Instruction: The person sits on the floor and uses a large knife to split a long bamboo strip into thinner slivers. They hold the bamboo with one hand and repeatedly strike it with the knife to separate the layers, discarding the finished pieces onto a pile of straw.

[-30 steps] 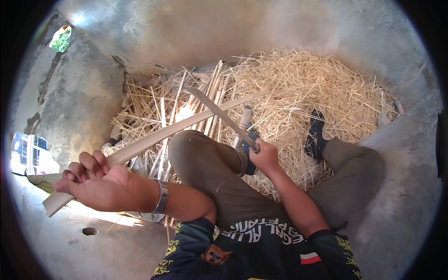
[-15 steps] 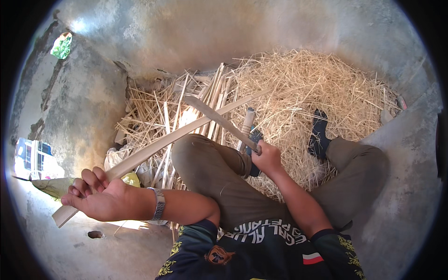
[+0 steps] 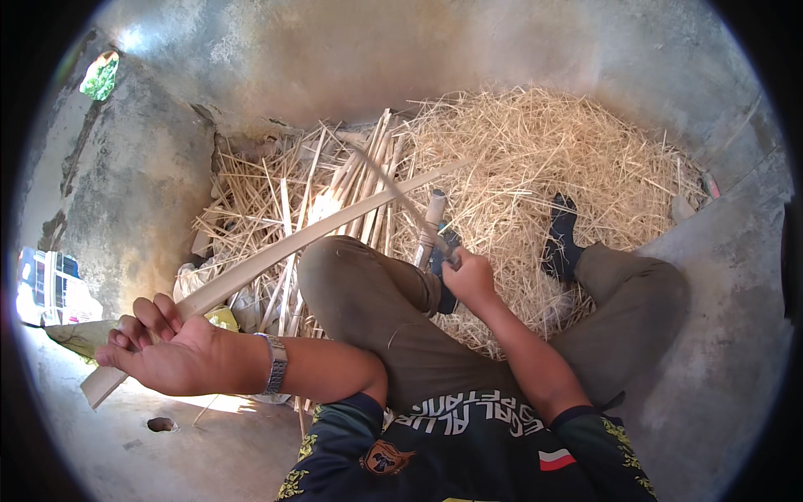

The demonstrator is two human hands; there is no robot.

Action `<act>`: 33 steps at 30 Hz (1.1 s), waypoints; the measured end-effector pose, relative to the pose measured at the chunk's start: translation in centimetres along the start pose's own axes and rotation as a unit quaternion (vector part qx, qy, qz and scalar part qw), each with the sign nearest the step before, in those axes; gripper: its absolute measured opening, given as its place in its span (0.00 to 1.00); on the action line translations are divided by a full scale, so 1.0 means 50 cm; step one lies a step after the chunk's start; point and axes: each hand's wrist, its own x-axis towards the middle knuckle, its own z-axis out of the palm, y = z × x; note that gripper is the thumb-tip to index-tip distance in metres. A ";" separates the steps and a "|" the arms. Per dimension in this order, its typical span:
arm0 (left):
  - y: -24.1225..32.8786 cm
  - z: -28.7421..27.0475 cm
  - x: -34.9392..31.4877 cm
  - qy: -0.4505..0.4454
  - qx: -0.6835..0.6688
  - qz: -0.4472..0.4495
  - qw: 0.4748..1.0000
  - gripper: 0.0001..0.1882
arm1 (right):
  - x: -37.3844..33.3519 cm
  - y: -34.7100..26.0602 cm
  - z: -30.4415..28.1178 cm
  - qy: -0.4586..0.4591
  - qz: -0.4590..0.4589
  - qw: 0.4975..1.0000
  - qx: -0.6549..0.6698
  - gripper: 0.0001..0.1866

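Observation:
My left hand (image 3: 180,351), wearing a metal watch, is closed round the near end of a long flat strip of wood or bamboo (image 3: 280,243). That strip slants up over my bent knee, and its far end reaches the shavings. In my right hand (image 3: 471,280) is the handle of a long knife (image 3: 391,186), its blurred blade pointing up and left. The blade crosses the strip in view; whether it touches the wood I cannot tell. Beside my foot, close to the right hand, stands a pale round wooden piece (image 3: 432,219).
A big heap of thin shavings (image 3: 527,142) covers the floor ahead. Several longer strips (image 3: 381,159) lie left of it, with crumpled bags (image 3: 188,280) nearby. Concrete walls (image 3: 351,58) enclose the space. My dark-socked foot (image 3: 565,226) rests on the shavings. A hole (image 3: 161,425) marks the floor at lower left.
The knife has turned, so its blade looks narrower and blurred. The left hand keeps its grip on the strip. The whole view has shifted slightly.

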 end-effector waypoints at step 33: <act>-0.114 0.103 -0.132 -0.110 -0.127 -0.136 0.976 0.37 | -0.069 -0.197 -0.151 -0.080 -0.053 0.990 0.103 0.13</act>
